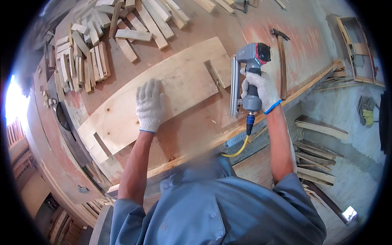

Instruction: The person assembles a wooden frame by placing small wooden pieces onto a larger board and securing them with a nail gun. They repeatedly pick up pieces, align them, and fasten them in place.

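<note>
A long plywood panel [179, 79] with one curved edge and a slot near each end lies slantwise on the worktable. My left hand [150, 104], in a white knitted glove, rests flat on its middle with the fingers stretched out. Gripped in my gloved right hand [263, 90] is a grey pneumatic nail gun [252, 79], held upright in the picture just right of the panel's right end. A yellow air hose [239, 151] runs from its blue coupling toward my body. Whether the gun touches the tabletop I cannot tell.
A claw hammer [281, 61] lies right of the nail gun. Many short wood strips [98, 61] are heaped at the far left. A toothed saw blade [61, 116] sticks up at the left. Along the table's near edge runs a metal ruler [237, 140]. Offcuts [314, 163] lie at the right.
</note>
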Demonstrator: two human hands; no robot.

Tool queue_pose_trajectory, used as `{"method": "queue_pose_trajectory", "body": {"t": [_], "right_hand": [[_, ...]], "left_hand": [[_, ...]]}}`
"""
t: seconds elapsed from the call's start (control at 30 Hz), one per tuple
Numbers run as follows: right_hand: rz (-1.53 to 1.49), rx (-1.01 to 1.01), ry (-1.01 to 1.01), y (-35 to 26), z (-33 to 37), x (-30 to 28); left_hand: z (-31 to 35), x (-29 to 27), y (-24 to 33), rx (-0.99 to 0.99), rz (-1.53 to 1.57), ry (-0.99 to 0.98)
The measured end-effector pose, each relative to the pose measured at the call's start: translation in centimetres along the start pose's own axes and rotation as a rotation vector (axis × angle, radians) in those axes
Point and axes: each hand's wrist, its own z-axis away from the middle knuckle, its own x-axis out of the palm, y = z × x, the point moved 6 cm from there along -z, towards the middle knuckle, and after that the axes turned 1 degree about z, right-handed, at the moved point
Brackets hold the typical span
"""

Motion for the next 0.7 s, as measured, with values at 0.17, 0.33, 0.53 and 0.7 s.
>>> {"method": "queue_pose_trajectory", "body": {"t": [0.17,0.33,0.53,0.7], "right_hand": [[0.012,0.062,-0.022,-0.9,-2.9,2.1],[0.062,0.025,-0.012,-2.7,-4.7,2.7],[0.165,0.018,-0.081,-3.9,-8.9,3.8],[0.232,-0.015,-0.148,-4.9,-7.8,5.1]], "left_hand": [[-0.3,-0.3,0.1,-0.004,0.024,0.001],[-0.4,-0.7,0.0,-0.009,0.060,-0.001],[-0.3,-0.4,0.0,-0.013,0.078,0.002],[-0.7,-0.6,-0.1,0.007,0.047,0.034]]}}
